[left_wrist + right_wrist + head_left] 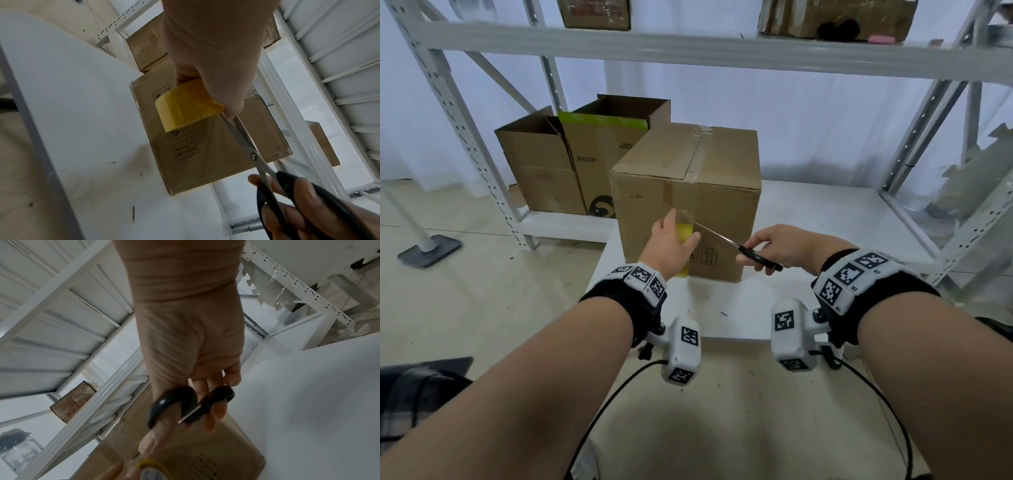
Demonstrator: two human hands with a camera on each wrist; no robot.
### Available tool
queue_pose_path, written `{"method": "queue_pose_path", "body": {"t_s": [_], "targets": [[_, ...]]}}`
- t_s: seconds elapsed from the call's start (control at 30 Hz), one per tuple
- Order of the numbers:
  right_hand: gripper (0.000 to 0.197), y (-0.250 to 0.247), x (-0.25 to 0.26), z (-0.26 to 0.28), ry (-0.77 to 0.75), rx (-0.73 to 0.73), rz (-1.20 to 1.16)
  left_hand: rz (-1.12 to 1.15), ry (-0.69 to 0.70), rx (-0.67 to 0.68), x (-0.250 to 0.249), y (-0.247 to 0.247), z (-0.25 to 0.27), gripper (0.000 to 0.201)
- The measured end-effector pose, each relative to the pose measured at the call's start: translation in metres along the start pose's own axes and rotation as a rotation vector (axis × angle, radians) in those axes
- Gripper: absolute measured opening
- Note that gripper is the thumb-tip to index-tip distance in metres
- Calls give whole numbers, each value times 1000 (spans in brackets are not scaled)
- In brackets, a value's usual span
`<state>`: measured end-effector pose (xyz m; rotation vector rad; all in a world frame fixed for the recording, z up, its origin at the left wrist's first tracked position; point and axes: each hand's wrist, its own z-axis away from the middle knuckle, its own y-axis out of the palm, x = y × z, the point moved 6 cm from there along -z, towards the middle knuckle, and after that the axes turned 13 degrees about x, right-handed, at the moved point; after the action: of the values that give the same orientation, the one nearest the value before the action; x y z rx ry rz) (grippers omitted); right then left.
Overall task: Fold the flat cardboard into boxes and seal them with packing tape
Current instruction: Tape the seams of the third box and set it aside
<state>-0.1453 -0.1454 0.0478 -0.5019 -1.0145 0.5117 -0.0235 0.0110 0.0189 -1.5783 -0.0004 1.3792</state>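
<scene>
A closed cardboard box [688, 192] stands on the white table [808, 219], with clear tape along its top seam and down its front face. My left hand [673, 245] grips a yellow roll of packing tape [685, 233] against the box front, a strip running from roll to box. My right hand [780, 248] holds black-handled scissors [743, 248], fingers through the handles; the blades reach the strip at the roll. In the left wrist view the scissors [244, 139] meet the tape roll [185, 104] beside the box [216, 154]. The right wrist view shows the scissor handles [185, 404] over the box [205, 451].
Two open cardboard boxes [571, 157] stand on the low shelf of a white metal rack [465, 144] behind left. More boxes [835, 17] sit on the upper shelf. A rack upright [928, 137] rises at the right. Floor lies left of the table.
</scene>
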Motion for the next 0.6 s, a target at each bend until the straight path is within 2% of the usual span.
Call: {"method": "queue_pose_path", "body": {"t_s": [0.27,0.6], "targets": [[35,-9,1,1,10,-13,-5,-29,62,-18,4,-8,-1,56],[32,-5,17,-15,12,17,101,-22,69,-5,7,-8,-4,56]]}}
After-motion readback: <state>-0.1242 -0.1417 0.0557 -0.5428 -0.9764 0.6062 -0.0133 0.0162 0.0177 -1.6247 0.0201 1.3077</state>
